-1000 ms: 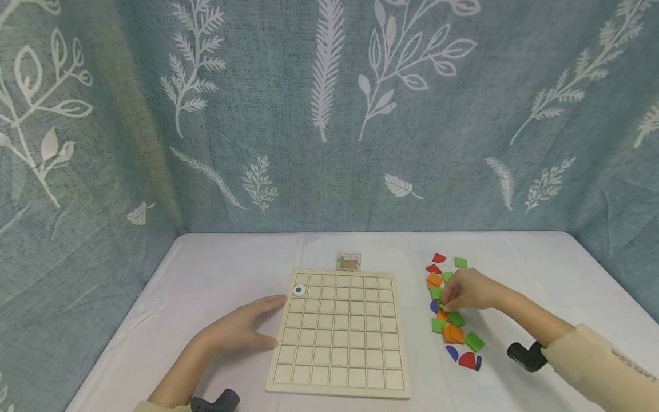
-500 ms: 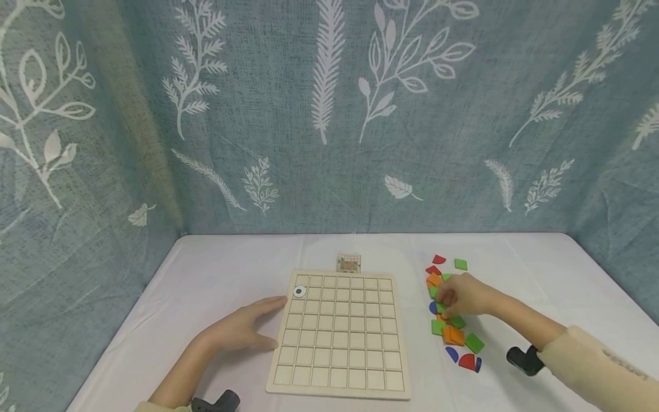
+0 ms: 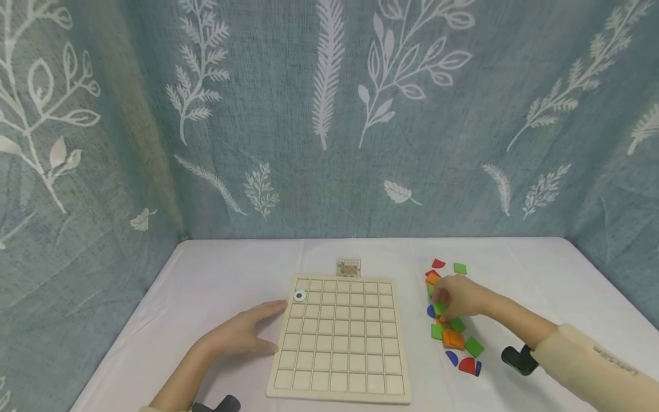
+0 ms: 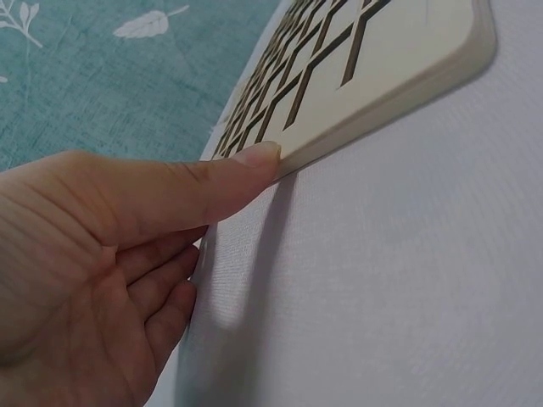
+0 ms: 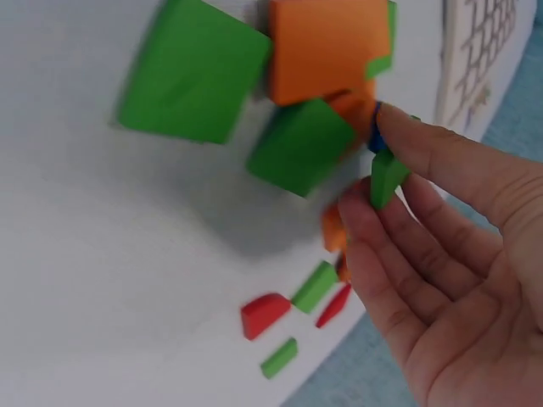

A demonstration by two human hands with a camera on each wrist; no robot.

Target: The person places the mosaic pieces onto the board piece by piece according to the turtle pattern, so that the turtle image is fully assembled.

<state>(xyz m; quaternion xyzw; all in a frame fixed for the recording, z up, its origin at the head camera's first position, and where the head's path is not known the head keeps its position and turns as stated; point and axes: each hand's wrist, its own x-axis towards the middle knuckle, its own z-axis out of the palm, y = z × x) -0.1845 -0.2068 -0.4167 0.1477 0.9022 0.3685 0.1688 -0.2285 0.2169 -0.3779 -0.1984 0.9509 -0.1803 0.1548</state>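
A pale wooden grid board (image 3: 342,346) lies on the white table, with one round white eye piece (image 3: 300,296) in its upper left. My left hand (image 3: 242,329) rests at the board's left edge, thumb and fingers spread apart. In the left wrist view, the thumb (image 4: 246,165) touches the board's rim. Over the scattered pieces on the right, my right hand (image 3: 460,296) pinches a small green square tile (image 5: 388,176) between thumb and fingertips. Other green tiles (image 5: 197,75) and orange tiles (image 5: 327,51) lie just below it, some overlapping.
A small picture card (image 3: 349,267) touches the board's far edge. Red rounded pieces (image 3: 467,366) and a blue half-round piece (image 3: 452,358) lie nearest on the right. A lone green tile (image 3: 460,268) sits at the far end. Behind the table hangs a leaf-patterned curtain (image 3: 288,114).
My right hand has shifted slightly left over the pieces, and the green tile now shows between its thumb and fingers. The left hand stays at the board. The head view has tilted up a little.
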